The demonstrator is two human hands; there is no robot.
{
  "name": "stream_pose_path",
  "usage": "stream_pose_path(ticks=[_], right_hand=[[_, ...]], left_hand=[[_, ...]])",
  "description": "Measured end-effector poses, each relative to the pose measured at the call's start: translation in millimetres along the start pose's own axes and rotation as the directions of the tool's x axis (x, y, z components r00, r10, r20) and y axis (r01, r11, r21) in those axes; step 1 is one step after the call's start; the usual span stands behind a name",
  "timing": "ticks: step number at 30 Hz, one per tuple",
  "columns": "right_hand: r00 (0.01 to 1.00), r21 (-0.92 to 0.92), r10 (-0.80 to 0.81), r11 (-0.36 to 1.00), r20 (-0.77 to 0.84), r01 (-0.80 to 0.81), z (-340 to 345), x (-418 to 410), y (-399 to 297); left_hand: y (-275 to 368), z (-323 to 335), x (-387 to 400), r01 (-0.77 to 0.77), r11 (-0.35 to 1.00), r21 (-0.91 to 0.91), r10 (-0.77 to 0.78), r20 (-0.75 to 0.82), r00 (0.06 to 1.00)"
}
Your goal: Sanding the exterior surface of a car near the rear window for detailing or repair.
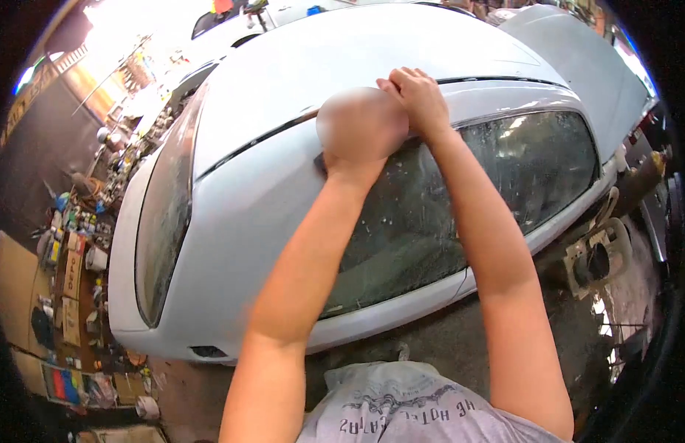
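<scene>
A pale grey-white car body (237,232) fills the middle of the head view. My left hand (362,124) lies at the roof edge above the side window; a blurred oval covers most of it. Just below its wrist side a dark edge of some object (320,164) shows, and the rest of it is hidden. To the right, my right hand (417,99) rests beside the left with bent fingers on the roof edge; whether it holds anything is hidden. A dark seam (253,141) runs along the roof (342,50). Below my hands is the dusty side window glass (397,221).
The rear window (168,221) is at the left. Shelves with cardboard boxes (72,271) and bottles stand far left. A loose car panel (580,72) is at the upper right. A part with a round opening (599,260) lies right of the car, near the floor.
</scene>
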State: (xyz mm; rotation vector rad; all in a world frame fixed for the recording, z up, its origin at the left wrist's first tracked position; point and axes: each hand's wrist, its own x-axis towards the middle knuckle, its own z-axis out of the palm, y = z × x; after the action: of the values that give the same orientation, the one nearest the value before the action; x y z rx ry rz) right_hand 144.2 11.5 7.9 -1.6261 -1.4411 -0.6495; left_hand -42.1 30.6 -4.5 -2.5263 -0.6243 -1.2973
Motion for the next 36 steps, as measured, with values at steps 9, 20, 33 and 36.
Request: stream_pose_path(ticks=[9,20,33,36], right_hand=[[0.998,-0.061,0.067,0.996,0.020,-0.066,-10.5,-4.5,-5.8],[1.000,-0.023,0.015,1.000,0.004,-0.015,-10.3,-4.9,17.2],[0.993,0.028,0.053,0.998,0.101,-0.056,-7.6,0.8,7.4],[0.994,-0.014,0.072,0.997,0.084,-0.072,-14.9,-0.5,20.1]], left_hand=[[-71.2,-80.4,-215.2,0.134,0.970,0.201,-0.125,-0.058,0.991],[-30.3,-41.7,-139.3,0.095,0.993,0.070,-0.092,-0.042,0.995],[-1.7,-15.6,-89.5,0.109,0.991,0.079,-0.101,-0.088,0.991],[-46.7,-56.3,-194.6,0.232,0.968,0.094,-0.222,-0.102,0.970]])
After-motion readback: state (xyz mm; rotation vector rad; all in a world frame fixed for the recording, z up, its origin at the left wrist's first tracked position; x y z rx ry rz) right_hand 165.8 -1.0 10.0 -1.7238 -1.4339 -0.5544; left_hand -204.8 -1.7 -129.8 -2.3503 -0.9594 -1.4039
